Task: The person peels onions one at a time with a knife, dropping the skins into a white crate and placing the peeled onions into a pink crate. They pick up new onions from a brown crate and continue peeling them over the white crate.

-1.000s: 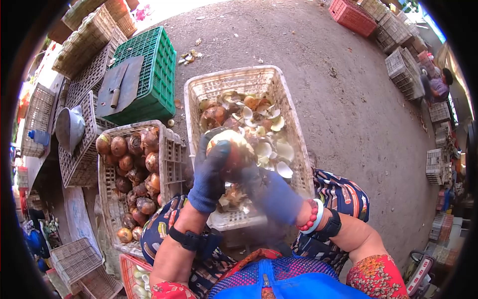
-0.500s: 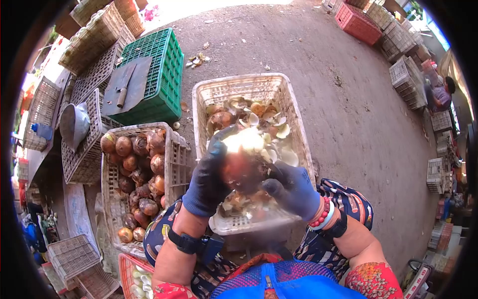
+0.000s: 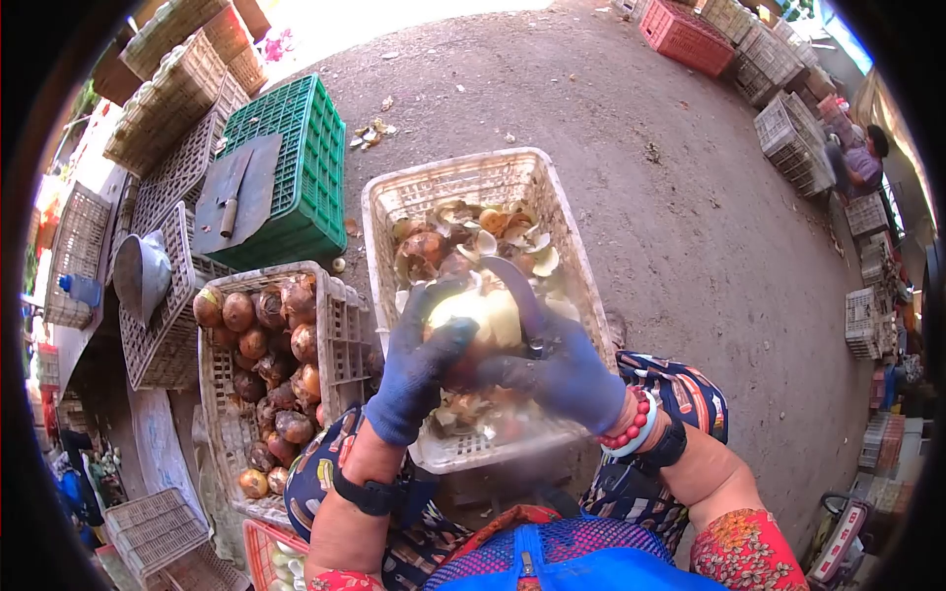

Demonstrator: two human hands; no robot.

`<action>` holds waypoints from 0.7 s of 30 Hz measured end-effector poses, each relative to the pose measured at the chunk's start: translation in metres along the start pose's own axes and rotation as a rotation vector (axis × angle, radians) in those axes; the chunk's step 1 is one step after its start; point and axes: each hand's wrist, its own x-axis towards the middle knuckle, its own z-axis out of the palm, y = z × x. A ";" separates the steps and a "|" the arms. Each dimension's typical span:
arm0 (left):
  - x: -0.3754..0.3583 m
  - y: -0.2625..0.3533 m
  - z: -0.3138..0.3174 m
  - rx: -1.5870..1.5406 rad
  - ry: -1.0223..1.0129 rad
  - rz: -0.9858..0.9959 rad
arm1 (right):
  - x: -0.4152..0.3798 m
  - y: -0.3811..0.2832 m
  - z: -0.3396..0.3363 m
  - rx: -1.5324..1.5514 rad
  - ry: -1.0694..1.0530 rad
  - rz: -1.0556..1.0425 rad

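My left hand (image 3: 416,350), in a dark blue work glove, is closed around a partly peeled onion (image 3: 488,313). Pale flesh shows on the onion's upper side; brown skin remains lower down, partly covered by my fingers. In my gloved right hand (image 3: 567,372) is a knife (image 3: 516,288) with a curved blade, which arches up against the right side of the onion. Both hands are above a whitish plastic crate (image 3: 574,225) holding onion peelings (image 3: 512,225) and some brown onion pieces. Motion blurs the fingers somewhat.
To the left, a crate (image 3: 335,330) is filled with unpeeled onions (image 3: 281,369). Behind it stands a green crate (image 3: 320,167) with a dark sheet and another knife (image 3: 229,217) on top. A metal bowl (image 3: 143,276) sits farther left. Stacked crates line both sides; a person (image 3: 862,163) sits far right.
The curved blade has come into sight beside the onion, and my right hand has moved closer to it. My left fingers have shifted over the onion's front. The view has moved slightly.
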 end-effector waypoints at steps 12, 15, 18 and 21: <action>0.004 -0.012 0.001 -0.336 0.180 0.090 | -0.013 -0.005 0.022 -0.701 -0.174 -0.530; 0.012 -0.014 -0.021 -0.678 0.230 -0.055 | -0.018 0.006 0.022 -0.705 -0.287 -0.332; 0.017 -0.007 -0.038 -0.893 0.210 -0.074 | -0.015 0.014 0.008 -0.591 -0.312 -0.019; 0.022 -0.009 -0.035 -0.993 0.210 -0.123 | -0.004 0.019 0.003 -0.124 -0.070 0.292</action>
